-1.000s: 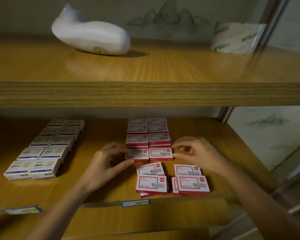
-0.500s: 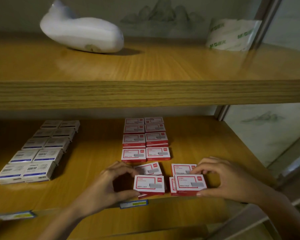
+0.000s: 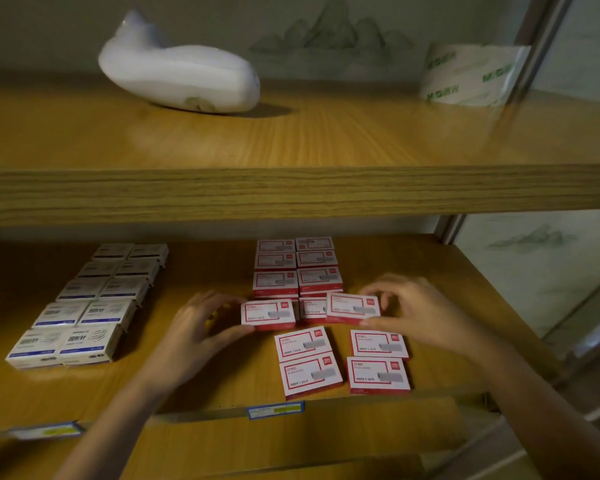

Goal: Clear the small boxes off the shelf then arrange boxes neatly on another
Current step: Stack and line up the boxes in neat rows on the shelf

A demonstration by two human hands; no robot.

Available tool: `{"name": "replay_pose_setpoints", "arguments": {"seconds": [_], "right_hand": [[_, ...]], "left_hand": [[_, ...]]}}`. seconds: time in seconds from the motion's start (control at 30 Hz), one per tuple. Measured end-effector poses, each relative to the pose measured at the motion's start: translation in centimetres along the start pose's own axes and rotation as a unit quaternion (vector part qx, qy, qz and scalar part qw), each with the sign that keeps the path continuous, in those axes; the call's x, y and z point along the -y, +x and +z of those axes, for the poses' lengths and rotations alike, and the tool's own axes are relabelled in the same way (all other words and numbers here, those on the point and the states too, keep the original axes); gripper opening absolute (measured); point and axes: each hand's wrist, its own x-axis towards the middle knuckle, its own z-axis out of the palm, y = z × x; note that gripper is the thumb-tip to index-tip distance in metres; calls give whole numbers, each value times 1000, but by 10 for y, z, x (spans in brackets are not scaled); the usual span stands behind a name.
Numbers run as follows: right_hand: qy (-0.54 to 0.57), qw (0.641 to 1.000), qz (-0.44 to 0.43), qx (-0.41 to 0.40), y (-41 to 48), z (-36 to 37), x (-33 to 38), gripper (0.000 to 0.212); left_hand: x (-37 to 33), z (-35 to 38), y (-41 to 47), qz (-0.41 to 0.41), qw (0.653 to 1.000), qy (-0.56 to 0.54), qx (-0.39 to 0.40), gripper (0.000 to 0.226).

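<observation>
Wooden lower shelf (image 3: 205,386) held 2 columns of red-and-white small cardboard boxes (image 3: 297,268). Left hand (image 3: 191,332) pinched 1 box (image 3: 268,314), right hand (image 3: 416,311) another (image 3: 353,308), both at the columns' front; next, each needs setting down squarely.

Small red-and-white boxes (image 3: 298,271) lie flat in two neat columns on the lower shelf (image 3: 205,271); four loose boxes (image 3: 342,362) lie nearer its front.

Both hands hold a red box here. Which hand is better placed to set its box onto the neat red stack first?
Right, probably. The right hand holds its red box already overlapping the front row of the red stack; the left hand holds its box just off the stack's left edge.
</observation>
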Motion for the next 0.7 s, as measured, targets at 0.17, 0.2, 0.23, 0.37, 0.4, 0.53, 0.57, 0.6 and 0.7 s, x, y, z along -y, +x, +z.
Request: {"name": "replay_pose_setpoints", "arguments": {"seconds": [0.17, 0.2, 0.23, 0.37, 0.4, 0.53, 0.57, 0.6, 0.7], "right_hand": [[0, 1000, -2, -4, 22, 15, -4, 44], [-1, 1000, 2, -5, 24, 18, -4, 45], [0, 1000, 5, -8, 26, 21, -5, 45], [24, 999, 26, -20, 32, 30, -3, 47], [29, 999, 31, -26, 33, 31, -2, 47], [37, 998, 35, -44, 35, 34, 0, 45], [37, 998, 33, -45, 35, 35, 1, 45], [37, 998, 32, -47, 36, 36, 1, 45], [34, 998, 28, -48, 35, 36, 3, 45]], "left_hand": [[7, 9, 10, -30, 999, 10, 23, 46], [7, 10, 11, -31, 999, 8, 23, 44], [7, 11, 11, -31, 999, 5, 24, 43], [6, 16, 13, -34, 999, -17, 20, 40], [5, 17, 13, -39, 999, -23, 17, 41], [5, 20, 15, -55, 998, -37, 3, 42], [5, 21, 16, -55, 998, -40, 3, 41], [5, 21, 16, -55, 997, -44, 2, 40], [3, 23, 16, -61, 997, -52, -7, 40]]}}
